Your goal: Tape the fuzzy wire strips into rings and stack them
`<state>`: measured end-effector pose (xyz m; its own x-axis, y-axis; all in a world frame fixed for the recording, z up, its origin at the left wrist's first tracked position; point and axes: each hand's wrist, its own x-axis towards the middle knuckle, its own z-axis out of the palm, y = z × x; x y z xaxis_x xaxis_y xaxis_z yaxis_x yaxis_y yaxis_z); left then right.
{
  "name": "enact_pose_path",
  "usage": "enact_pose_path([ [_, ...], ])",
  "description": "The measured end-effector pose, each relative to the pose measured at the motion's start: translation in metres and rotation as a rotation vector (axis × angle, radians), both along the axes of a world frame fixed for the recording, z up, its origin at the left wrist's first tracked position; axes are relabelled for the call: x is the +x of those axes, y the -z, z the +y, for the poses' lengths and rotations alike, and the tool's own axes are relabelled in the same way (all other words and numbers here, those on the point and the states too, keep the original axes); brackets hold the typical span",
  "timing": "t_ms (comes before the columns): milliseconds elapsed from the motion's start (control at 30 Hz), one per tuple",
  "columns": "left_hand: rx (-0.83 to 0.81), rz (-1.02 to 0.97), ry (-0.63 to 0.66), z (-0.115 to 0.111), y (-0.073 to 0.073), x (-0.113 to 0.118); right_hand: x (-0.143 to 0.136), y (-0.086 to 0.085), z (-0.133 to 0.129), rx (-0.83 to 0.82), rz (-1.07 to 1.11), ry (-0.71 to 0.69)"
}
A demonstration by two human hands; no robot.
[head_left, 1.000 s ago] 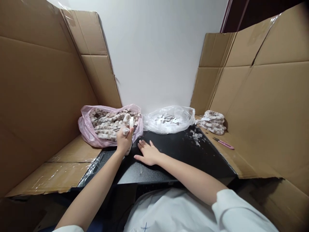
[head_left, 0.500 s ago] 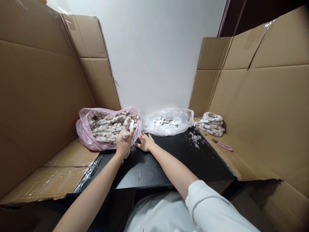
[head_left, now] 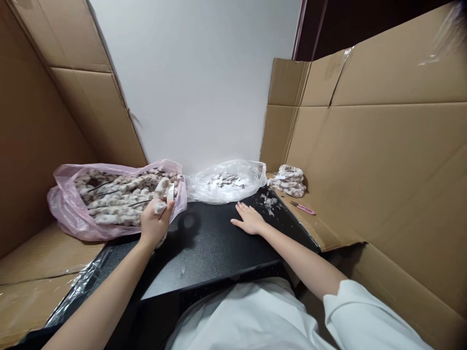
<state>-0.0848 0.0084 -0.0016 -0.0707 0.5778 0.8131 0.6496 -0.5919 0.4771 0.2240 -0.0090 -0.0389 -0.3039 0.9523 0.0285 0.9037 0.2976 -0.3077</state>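
My left hand (head_left: 155,218) is closed round a fluffy white-and-brown plush band (head_left: 162,187), which has a small white tag (head_left: 170,192) on it. It is in front of a pink plastic bag (head_left: 62,209), open at the top and full of similar plush bands (head_left: 116,194) with dark cords among them. My right hand (head_left: 251,221) rests palm down on the black tabletop (head_left: 207,248), fingers spread and nothing in it. Beyond that hand lies a clear plastic bag (head_left: 200,187) with thin dark strips and white scraps (head_left: 229,181) inside.
A small stack of plush bands (head_left: 292,181) sits at the right on cardboard. Near it lie pink-handled thread snips (head_left: 303,208), and white lint (head_left: 269,203) is scattered on the tabletop. Cardboard walls (head_left: 383,160) stand on both sides, with a pale wall behind.
My right hand has slid right across the tabletop, away from the pink bag. My left hand keeps its hold on the plush band. The view has turned to the right.
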Motion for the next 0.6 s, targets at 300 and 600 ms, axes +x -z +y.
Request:
enact_pose_path([
  [300,-0.009,0.043,0.029,0.001,0.002,0.001,-0.014,-0.014,-0.021,0.123,-0.030,-0.116],
  [600,-0.021,0.083,0.061,-0.001,0.005,0.003,-0.099,-0.007,-0.033,0.047,0.040,-0.471],
])
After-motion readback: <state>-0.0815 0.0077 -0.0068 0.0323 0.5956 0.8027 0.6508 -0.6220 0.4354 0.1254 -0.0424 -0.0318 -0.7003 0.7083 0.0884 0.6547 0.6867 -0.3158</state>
